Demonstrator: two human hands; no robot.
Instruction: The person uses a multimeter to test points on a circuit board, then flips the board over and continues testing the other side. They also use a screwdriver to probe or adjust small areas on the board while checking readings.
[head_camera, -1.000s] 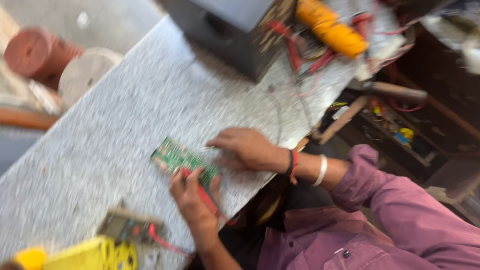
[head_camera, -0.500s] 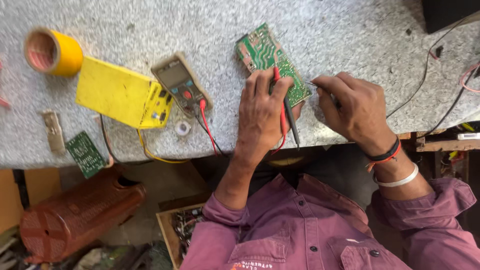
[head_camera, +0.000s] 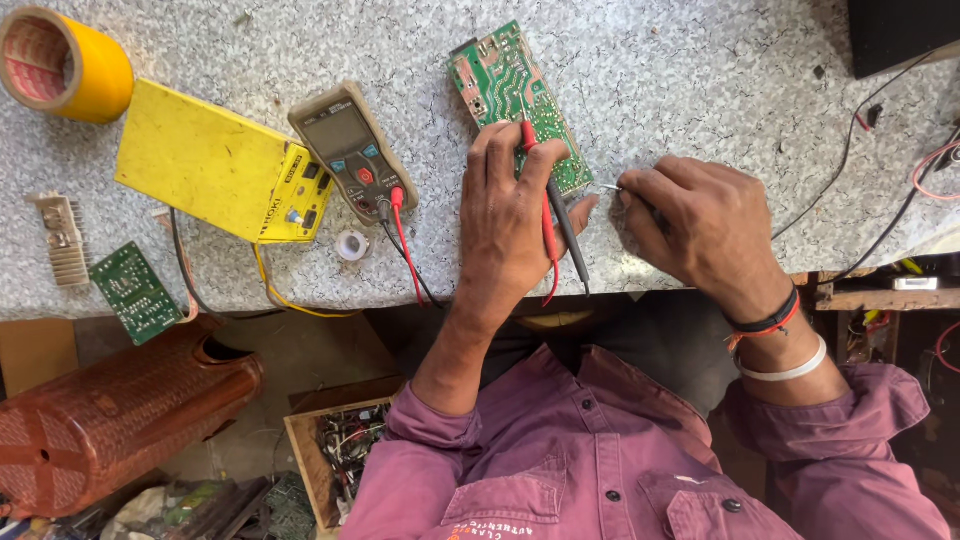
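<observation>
Circuit board (head_camera: 505, 85): green, lying flat on the bench (head_camera: 700, 90) at upper centre of the frame; its lower end is under our fingers.
Left hand (head_camera: 515, 225): closed around a red probe (head_camera: 545, 215) and a black probe (head_camera: 570, 235), both held together, fingertips resting on the board.
Right hand (head_camera: 700, 225): pinched shut on a small metal piece just beside the board's lower right edge; we cannot tell what it is.
Multimeter (head_camera: 345, 150): left of the board, leads plugged in, next to a yellow box (head_camera: 205, 160).
Progress: we judge the work is mid-way, with the probes gathered in one hand and lying along the fingers rather than set on two points of the board.
Farther off: a yellow tape roll (head_camera: 65, 65) at upper left.
Hard to make out: the meter's screen, the probe tips, and where the right-hand wires end, cut off by the frame edge.
</observation>
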